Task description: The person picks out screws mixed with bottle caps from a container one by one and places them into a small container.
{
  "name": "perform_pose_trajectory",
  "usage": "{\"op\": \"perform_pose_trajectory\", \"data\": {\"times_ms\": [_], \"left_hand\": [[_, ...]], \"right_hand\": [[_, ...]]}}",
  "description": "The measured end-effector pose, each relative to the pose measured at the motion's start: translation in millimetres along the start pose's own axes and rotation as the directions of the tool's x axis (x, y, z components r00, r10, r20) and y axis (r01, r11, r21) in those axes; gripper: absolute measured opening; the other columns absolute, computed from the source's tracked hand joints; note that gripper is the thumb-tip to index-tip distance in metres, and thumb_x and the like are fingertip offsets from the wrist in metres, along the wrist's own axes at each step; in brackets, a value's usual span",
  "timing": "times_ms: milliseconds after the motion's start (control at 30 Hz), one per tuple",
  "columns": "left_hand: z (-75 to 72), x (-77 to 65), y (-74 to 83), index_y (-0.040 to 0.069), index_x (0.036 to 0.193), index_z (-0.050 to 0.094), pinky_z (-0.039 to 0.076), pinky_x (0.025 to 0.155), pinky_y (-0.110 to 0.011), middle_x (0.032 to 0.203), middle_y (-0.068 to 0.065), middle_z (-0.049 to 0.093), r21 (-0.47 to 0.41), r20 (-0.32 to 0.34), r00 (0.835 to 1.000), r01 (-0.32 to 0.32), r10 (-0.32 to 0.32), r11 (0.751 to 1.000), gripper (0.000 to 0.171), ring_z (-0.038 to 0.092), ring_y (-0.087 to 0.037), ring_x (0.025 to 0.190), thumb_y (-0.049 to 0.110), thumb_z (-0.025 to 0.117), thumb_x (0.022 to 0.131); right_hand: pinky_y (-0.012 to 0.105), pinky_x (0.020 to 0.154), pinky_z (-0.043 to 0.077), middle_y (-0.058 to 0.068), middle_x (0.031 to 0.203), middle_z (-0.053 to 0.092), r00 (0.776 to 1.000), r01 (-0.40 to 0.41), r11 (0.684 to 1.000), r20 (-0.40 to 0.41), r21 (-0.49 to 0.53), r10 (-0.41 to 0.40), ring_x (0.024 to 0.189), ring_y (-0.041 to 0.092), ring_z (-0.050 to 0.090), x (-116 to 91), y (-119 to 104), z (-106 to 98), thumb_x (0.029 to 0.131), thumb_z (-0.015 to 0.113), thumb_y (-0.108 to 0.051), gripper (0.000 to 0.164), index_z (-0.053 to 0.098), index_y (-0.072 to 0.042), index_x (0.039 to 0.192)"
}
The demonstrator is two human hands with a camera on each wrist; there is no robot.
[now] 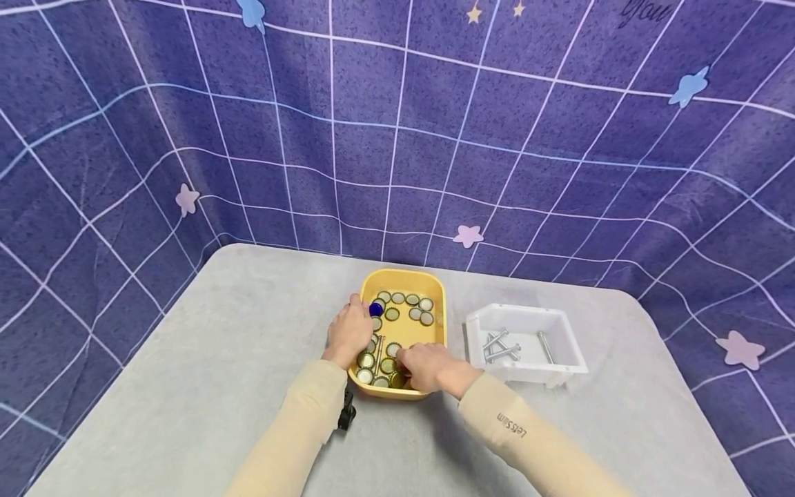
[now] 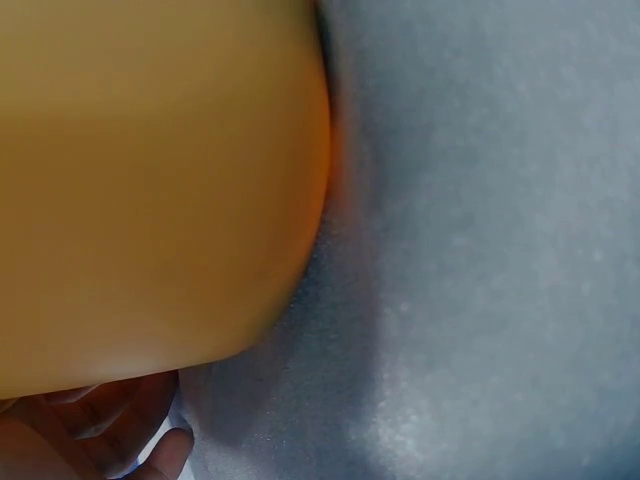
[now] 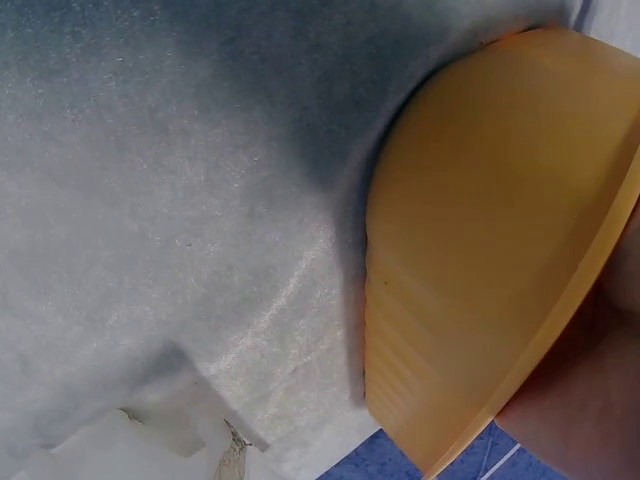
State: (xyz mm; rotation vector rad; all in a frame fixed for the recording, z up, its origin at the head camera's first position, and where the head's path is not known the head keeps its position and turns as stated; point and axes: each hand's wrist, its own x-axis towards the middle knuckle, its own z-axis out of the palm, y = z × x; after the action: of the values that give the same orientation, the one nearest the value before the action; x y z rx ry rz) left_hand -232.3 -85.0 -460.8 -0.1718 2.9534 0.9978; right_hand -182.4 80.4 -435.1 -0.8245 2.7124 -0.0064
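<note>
A yellow tray [image 1: 397, 335] on the table holds several bottle caps [image 1: 413, 299], mostly inner side up, and a dark blue cap [image 1: 376, 308]. Among the nearer caps lies a long thin screw [image 1: 380, 355]. My left hand [image 1: 350, 333] grips the tray's left rim, its fingertips close by the blue cap; in the left wrist view, curled fingers [image 2: 110, 425] show past the tray wall. My right hand [image 1: 428, 366] reaches over the right rim, fingers curled down among caps in the near right corner. Whether those fingers pinch a cap, I cannot tell.
A white bin [image 1: 524, 373] stands right of the tray, with several silver bolts [image 1: 499, 345] inside. The grey table [image 1: 217, 373] ends at a purple-blue curtain [image 1: 373, 138] along the back and sides. A black wrist device [image 1: 347, 412] sits under my left sleeve.
</note>
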Motion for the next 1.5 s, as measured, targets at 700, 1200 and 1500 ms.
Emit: {"op": "perform_pose_trajectory", "data": {"times_ms": [700,1200,1500], "left_hand": [[-0.3,0.5,1.2,0.002,0.123,0.046,0.05,0.088,-0.055,0.108,-0.021,0.065,-0.006,-0.004,1.0,-0.004,0.004,1.0,0.037,0.065,-0.043,0.103,0.03,0.028,0.108],[0.5,0.1,-0.9,0.003,0.124,0.045,0.049,0.088,-0.054,0.108,-0.02,0.064,-0.003,-0.001,1.0,0.006,-0.006,1.0,0.036,0.064,-0.042,0.104,0.031,0.029,0.108],[-0.6,-0.4,0.9,0.002,0.122,0.046,0.049,0.088,-0.054,0.108,-0.019,0.064,-0.001,-0.002,1.0,-0.001,0.001,1.0,0.037,0.065,-0.042,0.104,0.031,0.029,0.108]], "right_hand": [[0.032,0.055,0.043,-0.002,0.071,0.06,0.996,0.054,0.998,-0.071,-0.032,-0.056,0.064,0.015,0.057,-1.1,3.1,0.3,0.092,0.067,-0.02,0.017,0.06,-0.021,0.076],[0.032,0.053,0.043,0.002,0.07,0.063,0.983,0.066,0.995,-0.167,-0.073,-0.078,0.063,0.02,0.062,-2.4,2.3,1.8,0.093,0.066,-0.039,0.024,0.06,-0.018,0.084],[0.034,0.059,0.05,0.0,0.071,0.061,0.993,0.031,1.0,-0.117,0.004,-0.031,0.066,0.019,0.062,-1.7,6.2,0.2,0.093,0.065,-0.041,0.027,0.059,-0.015,0.089]]}}
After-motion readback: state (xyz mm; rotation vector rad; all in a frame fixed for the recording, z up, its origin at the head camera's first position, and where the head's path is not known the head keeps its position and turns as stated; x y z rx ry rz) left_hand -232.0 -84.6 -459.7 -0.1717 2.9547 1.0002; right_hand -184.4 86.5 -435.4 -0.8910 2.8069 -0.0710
